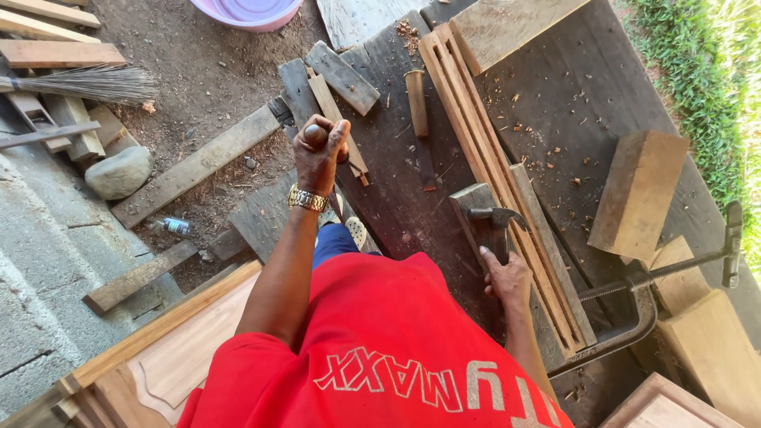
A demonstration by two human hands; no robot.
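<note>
gripping a claw hammer [495, 218] in the right hand [507, 277], fingers wrapped shut around the lower handle, steel head resting on a small wood block [474, 208] on the dark workbench [396, 190]. closing the left hand [319, 150] into a fist over a rounded wooden handle [315, 135], raised above the bench's left edge; cannot tell what tool sits below that knob, hidden by the fingers. wearing a gold wristwatch [307, 198] on that wrist.

lying just right of the block: long wooden strips [476, 135] running up the bench, pinned near their lower end by a black bar clamp [634, 277]. resting further up, apart from both hands, a wooden-handled blade [418, 111].

judging the hammer as rigid and head-heavy, likely best held low on the handle as now, for leverage. judging the knob as smooth, hard and light, filling the palm, perhaps prone to slipping unless held firmly.
</note>
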